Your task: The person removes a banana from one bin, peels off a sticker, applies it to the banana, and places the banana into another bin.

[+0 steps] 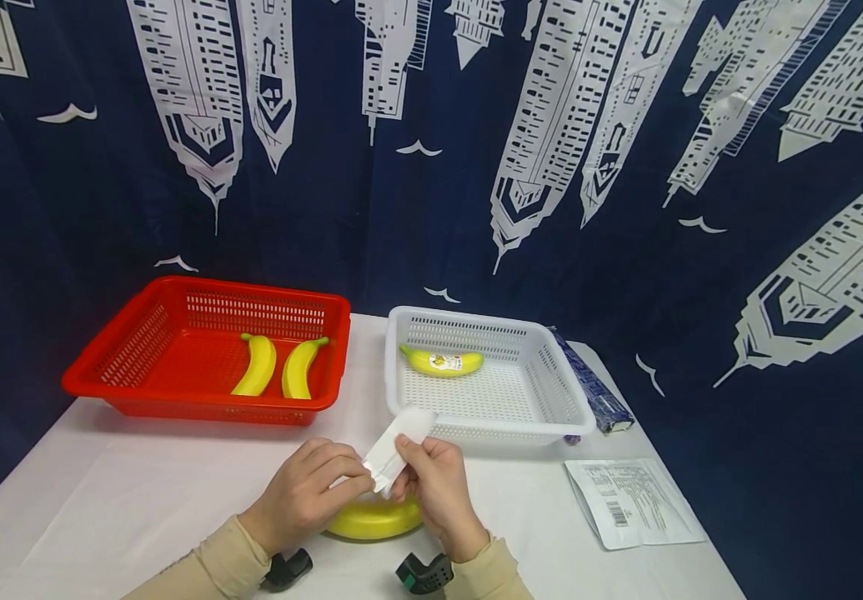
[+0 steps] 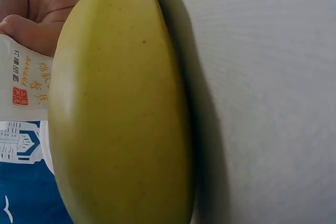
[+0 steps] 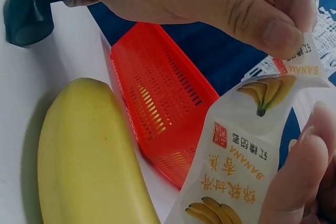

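A white strip of banana-printed stickers (image 1: 397, 447) is stretched between both hands above a yellow banana (image 1: 374, 521) at the near middle of the table. My left hand (image 1: 307, 492) pinches the strip's lower left end between thumb and fingers. My right hand (image 1: 439, 492) grips its other side, thumb on top. In the right wrist view, the printed strip (image 3: 236, 156) bends near the left thumb, and the banana (image 3: 89, 156) lies beside it. The banana (image 2: 121, 103) fills much of the left wrist view and covers part of the strip (image 2: 23, 82).
Two bananas (image 1: 257, 367) lie in a red basket (image 1: 206, 408) at the back left. A white basket (image 1: 491, 429) holds one labelled banana (image 1: 442, 362). On the right are a white printed packet (image 1: 637, 504) and a long dark blue box (image 1: 596, 392).
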`<state>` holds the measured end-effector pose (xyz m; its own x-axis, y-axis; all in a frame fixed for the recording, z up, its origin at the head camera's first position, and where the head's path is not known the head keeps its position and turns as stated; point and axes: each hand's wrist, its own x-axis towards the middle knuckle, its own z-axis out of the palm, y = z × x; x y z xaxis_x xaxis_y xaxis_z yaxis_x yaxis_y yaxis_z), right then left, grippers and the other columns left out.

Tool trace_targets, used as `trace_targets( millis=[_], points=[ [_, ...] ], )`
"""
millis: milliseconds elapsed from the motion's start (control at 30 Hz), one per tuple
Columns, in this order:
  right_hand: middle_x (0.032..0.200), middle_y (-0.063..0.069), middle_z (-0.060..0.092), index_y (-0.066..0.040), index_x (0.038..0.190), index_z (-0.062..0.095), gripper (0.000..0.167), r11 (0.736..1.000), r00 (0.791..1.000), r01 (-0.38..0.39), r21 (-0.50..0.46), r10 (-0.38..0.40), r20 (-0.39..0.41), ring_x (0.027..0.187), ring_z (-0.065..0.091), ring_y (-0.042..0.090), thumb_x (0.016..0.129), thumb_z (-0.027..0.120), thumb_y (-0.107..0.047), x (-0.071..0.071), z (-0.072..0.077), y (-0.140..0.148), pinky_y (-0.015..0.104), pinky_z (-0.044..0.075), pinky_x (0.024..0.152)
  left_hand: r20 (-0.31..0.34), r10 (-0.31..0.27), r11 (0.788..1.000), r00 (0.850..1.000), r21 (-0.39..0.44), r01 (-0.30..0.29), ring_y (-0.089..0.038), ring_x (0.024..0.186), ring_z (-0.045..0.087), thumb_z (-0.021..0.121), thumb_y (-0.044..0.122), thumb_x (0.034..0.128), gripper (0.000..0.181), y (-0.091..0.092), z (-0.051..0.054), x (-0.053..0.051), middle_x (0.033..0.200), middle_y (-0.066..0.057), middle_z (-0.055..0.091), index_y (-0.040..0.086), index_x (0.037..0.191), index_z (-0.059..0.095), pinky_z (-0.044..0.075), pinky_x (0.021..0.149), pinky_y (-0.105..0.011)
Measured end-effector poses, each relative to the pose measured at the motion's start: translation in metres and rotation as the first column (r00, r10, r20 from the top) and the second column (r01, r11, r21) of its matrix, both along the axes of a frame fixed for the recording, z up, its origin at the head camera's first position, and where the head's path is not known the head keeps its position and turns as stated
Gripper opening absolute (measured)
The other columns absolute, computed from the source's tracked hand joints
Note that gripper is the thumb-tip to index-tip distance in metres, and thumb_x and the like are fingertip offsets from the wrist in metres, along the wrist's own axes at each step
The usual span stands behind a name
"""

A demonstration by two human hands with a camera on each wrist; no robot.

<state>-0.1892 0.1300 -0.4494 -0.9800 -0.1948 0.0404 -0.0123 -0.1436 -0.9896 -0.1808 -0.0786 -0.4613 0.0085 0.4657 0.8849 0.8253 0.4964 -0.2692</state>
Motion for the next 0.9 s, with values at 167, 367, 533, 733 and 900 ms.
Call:
trace_targets(
  millis=[167,367,533,733,900],
  points=[
    [0.058,0.001,0.065,0.013,0.096,0.065,0.037,1.000,1.000,0.024,-0.004,-0.025,-0.016,0.044,0.057,0.007,0.102,0.065,-0.024,-0.0001,-0.0003,0.0001,0.018,0.048,0.045,0.003,0.003,1.000,1.000,0.012,-0.003,-0.016,0.090,0.065,0.054,0.016,0.1072,0.026,0.0000,0.0002,0.0000,0.091,0.002,0.069,0.014,0.091,0.075,0.050,0.077,-0.028],
    [0.058,0.001,0.065,0.014,0.097,0.065,0.040,0.999,0.999,0.036,0.004,-0.035,-0.021,0.044,0.058,0.006,0.101,0.065,-0.025,-0.0013,0.0001,0.0011,0.019,0.049,0.046,0.016,-0.015,1.000,1.000,0.013,0.015,-0.017,0.091,0.065,0.057,0.016,0.1060,0.022,-0.0003,-0.0009,-0.0008,0.092,0.001,0.070,0.013,0.091,0.074,0.051,0.077,-0.028],
    [0.057,0.001,0.064,0.013,0.095,0.065,0.038,0.999,0.999,0.044,-0.003,-0.044,-0.020,0.044,0.058,0.007,0.101,0.066,-0.025,-0.0020,0.0000,0.0024,0.019,0.049,0.045,0.029,-0.029,0.999,0.999,0.015,0.029,-0.017,0.091,0.065,0.057,0.017,0.1061,0.022,0.0000,-0.0011,-0.0008,0.093,0.001,0.070,0.013,0.091,0.073,0.051,0.077,-0.028],
    [0.055,0.001,0.064,0.011,0.092,0.065,0.035,0.998,0.998,0.054,-0.028,-0.054,-0.012,0.044,0.058,0.007,0.100,0.067,-0.023,-0.0031,-0.0006,0.0035,0.020,0.050,0.045,0.001,-0.036,0.999,0.999,0.028,0.036,-0.018,0.089,0.066,0.057,0.014,0.1058,0.024,0.0009,0.0018,0.0000,0.090,0.000,0.070,0.012,0.090,0.074,0.051,0.076,-0.029],
    [0.055,0.001,0.064,0.008,0.089,0.065,0.032,0.997,0.997,0.074,-0.035,-0.074,-0.012,0.043,0.058,0.007,0.100,0.067,-0.022,-0.0030,0.0000,0.0041,0.021,0.050,0.045,-0.007,-0.026,0.999,1.000,0.042,0.027,-0.017,0.088,0.066,0.055,0.014,0.1062,0.027,0.0017,0.0032,0.0000,0.089,0.001,0.070,0.013,0.089,0.075,0.049,0.076,-0.029]
  ],
)
